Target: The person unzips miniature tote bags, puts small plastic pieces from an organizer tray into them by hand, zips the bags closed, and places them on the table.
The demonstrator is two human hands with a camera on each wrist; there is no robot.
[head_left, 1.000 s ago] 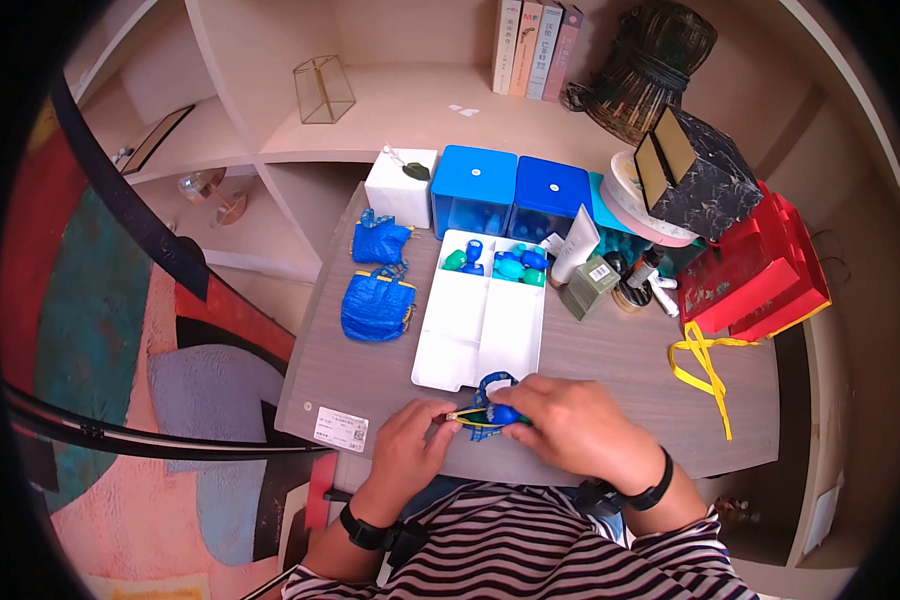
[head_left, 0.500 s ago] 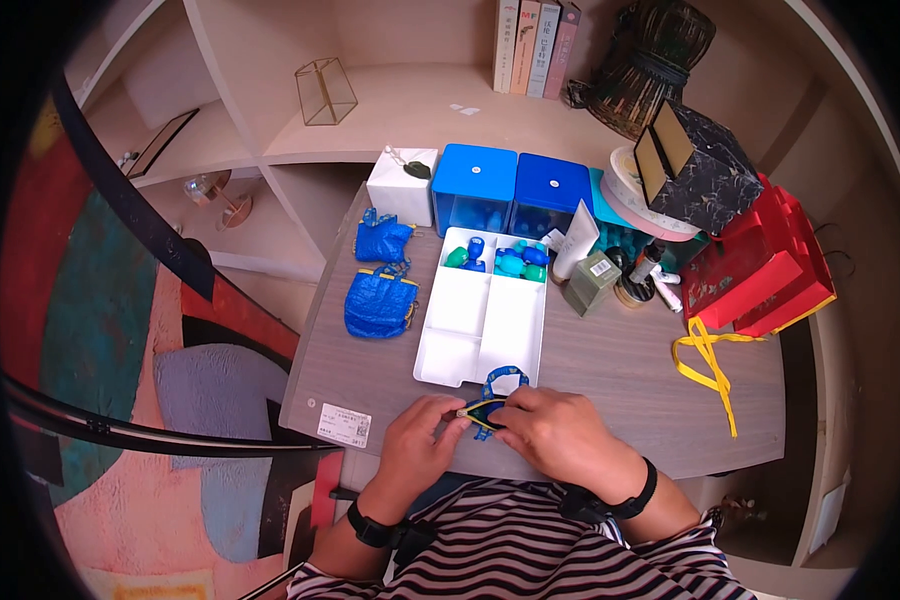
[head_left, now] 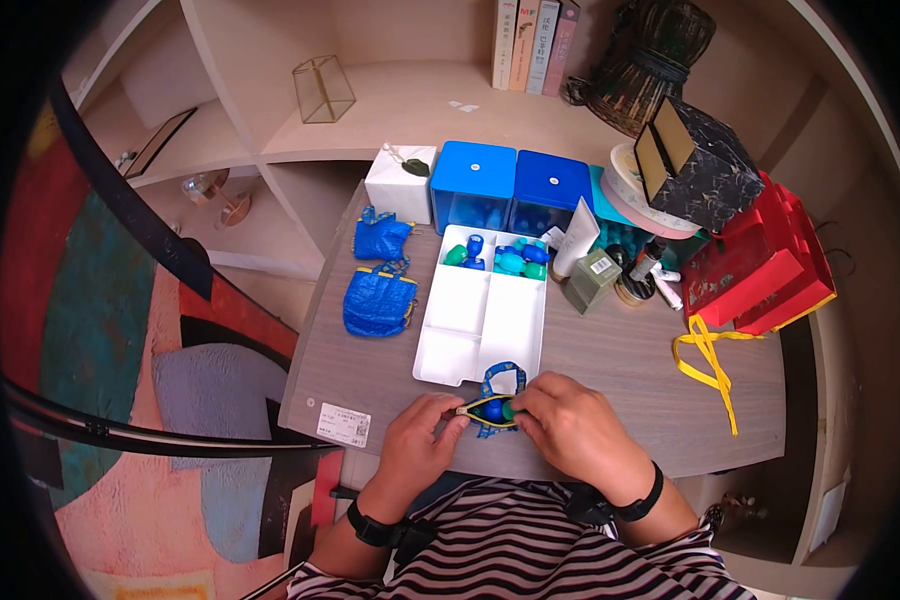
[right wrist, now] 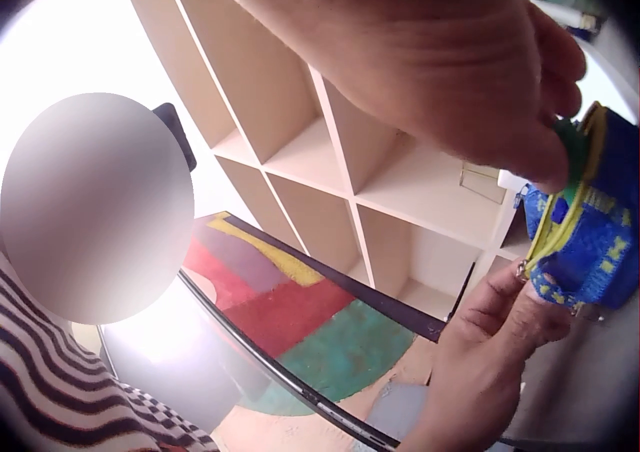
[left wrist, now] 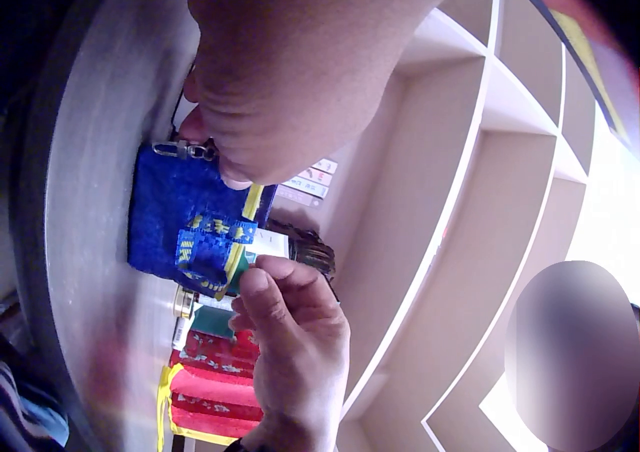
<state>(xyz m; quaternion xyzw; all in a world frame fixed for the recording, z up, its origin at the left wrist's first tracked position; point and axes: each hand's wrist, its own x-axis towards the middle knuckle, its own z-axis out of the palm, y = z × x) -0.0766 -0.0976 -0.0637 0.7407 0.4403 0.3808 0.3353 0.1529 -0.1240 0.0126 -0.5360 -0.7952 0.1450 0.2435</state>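
1. Label (head_left: 342, 425) of white paper lies flat, just left of the left hand, near the tabletop's front edge.
2. Crinkled blue fabric shows on two pouches beyond the left hand, farther to its left: the nearer pouch (head_left: 380, 303) and the farther pouch (head_left: 383, 240), both yellow-trimmed. A strip of wood-grain tabletop (head_left: 426, 268) separates them from the tray.
3. Left hand (head_left: 418, 440) pinches the zip end of a small blue purse between thumb and fingers.
4. White tray (head_left: 458, 300), smooth and straight-walled, has its near edge just beyond both hands; rounded blue and green pieces fill its far compartments.
5. Blue purse (right wrist: 606, 240) is between the hands, its yellow zip parted, its patterned strap looping toward the tray. A glossy blue piece (head_left: 492, 409) shows inside.
6. Green piece (head_left: 510, 411) sits at the purse's mouth, in the fingertips of the right hand (head_left: 575, 425), which is pinching it.
7. Green carton (head_left: 591, 283) and tapered white tube (head_left: 575, 243) stand beyond the right hand; tabletop stretches between.
8. Yellow ribbon (head_left: 712, 375) and red gift bag (head_left: 755, 262), stiff and folded, lie well right of the right hand, leaving sideways room.
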